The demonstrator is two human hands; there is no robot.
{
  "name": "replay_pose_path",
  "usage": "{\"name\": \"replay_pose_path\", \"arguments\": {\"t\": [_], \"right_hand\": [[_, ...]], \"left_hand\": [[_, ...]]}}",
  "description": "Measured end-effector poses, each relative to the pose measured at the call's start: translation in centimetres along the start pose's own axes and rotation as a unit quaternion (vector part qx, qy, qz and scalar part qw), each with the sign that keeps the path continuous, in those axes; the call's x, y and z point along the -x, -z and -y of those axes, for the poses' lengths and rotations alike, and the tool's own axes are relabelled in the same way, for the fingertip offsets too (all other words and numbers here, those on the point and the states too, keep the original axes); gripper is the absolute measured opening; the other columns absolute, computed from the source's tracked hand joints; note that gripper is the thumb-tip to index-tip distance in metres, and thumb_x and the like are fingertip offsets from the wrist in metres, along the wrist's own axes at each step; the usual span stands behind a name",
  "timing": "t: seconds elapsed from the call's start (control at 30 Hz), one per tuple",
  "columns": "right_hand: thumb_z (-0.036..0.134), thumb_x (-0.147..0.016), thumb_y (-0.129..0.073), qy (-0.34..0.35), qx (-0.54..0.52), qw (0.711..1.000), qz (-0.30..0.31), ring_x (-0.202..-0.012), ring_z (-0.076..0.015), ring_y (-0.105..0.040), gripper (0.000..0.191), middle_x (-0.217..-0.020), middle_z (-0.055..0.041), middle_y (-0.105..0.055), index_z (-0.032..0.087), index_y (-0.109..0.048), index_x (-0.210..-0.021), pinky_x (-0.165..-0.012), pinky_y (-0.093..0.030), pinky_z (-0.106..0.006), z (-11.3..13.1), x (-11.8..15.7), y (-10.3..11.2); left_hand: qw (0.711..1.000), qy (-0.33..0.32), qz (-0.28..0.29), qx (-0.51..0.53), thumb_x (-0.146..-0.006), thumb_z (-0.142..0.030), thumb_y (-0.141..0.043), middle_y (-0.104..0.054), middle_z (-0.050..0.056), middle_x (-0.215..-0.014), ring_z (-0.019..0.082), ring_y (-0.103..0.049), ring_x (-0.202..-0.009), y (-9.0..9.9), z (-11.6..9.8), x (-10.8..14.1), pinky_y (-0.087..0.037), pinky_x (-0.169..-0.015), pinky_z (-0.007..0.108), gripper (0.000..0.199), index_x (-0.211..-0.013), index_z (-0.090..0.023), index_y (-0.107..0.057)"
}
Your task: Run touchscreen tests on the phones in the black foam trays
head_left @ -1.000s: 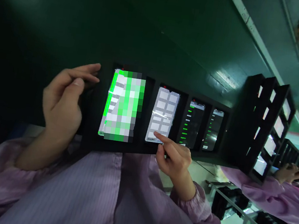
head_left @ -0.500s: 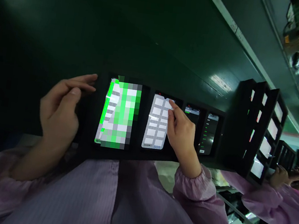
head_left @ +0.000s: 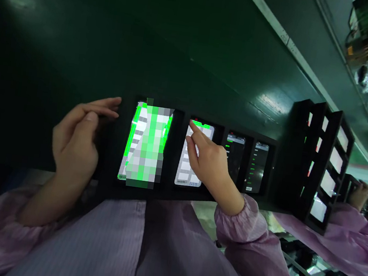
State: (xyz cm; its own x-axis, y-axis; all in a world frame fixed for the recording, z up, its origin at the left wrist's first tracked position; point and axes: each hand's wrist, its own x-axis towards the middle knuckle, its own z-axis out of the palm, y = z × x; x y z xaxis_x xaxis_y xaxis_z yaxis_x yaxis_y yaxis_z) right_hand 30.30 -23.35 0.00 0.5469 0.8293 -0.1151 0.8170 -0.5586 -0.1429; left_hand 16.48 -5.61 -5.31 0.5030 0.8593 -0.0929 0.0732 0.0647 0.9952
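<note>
The right hand (head_left: 212,165) is pointing one finger at the top of the second phone (head_left: 193,155) in the black tray (head_left: 166,190). The left hand (head_left: 77,141), loosely curled and holding nothing, is resting beside the tray. Light, careful taps probably work best.

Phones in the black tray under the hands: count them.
4, in one row: leftmost phone beside the left hand, second phone under the right hand, third phone, fourth phone. The right-side rack may hide more.

Black tray (head_left: 166,190), dark green bench (head_left: 183,42); grey-tile phone screen (head_left: 188,166), green top bar; lilac pinstriped sleeves (head_left: 244,219).
</note>
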Motion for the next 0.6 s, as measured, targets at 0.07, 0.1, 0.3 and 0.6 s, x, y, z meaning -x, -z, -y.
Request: {"name": "replay_pose_path", "arguments": {"t": [0.07,0.1,0.3,0.6], "right_hand": [[0.031,-0.111,-0.030,0.016,-0.001,1.000,0.004,-0.079,-0.0144,-0.076,0.044,-0.144,-0.0083,-0.067,0.016,-0.071,-0.112,-0.053,-0.045,-0.029,0.0,0.9,0.0],[0.030,-0.111,-0.030,0.026,-0.003,1.000,0.006,-0.075,-0.0133,-0.075,0.043,-0.143,-0.0088,-0.067,0.016,-0.071,-0.109,-0.052,-0.045,-0.028,0.0,1.5,-0.1],[0.025,-0.108,-0.037,0.099,-0.021,0.994,-0.037,-0.046,-0.0070,-0.055,0.039,-0.133,-0.0084,-0.074,0.019,-0.065,-0.082,-0.042,-0.040,-0.027,0.9,6.1,-0.6],[0.019,-0.107,-0.039,0.154,-0.071,0.985,-0.035,-0.047,-0.0063,-0.056,0.040,-0.127,-0.0081,-0.076,0.020,-0.058,-0.072,-0.041,-0.041,-0.025,1.8,10.0,-0.2]], "left_hand": [[1.000,-0.005,-0.002,0.003,-0.086,-0.018,-0.048,-0.077,0.001,-0.111,0.015,-0.069,-0.114,0.0,-0.1,0.0,-0.052,-0.107,0.032,0.022,-0.079,-0.018,-0.069],[1.000,-0.007,-0.001,0.003,-0.086,-0.018,-0.048,-0.077,0.002,-0.110,0.015,-0.069,-0.114,-0.1,-0.2,0.0,-0.052,-0.108,0.032,0.022,-0.079,-0.018,-0.069],[1.000,0.015,-0.008,-0.027,-0.090,-0.021,-0.049,-0.077,0.002,-0.114,0.014,-0.068,-0.116,-0.2,-1.2,0.5,-0.054,-0.105,0.029,0.021,-0.080,-0.019,-0.068],[1.000,-0.009,-0.015,0.024,-0.086,-0.015,-0.053,-0.078,0.001,-0.111,0.015,-0.069,-0.115,-0.2,0.0,0.5,-0.056,-0.101,0.028,0.019,-0.081,-0.018,-0.071]]}}
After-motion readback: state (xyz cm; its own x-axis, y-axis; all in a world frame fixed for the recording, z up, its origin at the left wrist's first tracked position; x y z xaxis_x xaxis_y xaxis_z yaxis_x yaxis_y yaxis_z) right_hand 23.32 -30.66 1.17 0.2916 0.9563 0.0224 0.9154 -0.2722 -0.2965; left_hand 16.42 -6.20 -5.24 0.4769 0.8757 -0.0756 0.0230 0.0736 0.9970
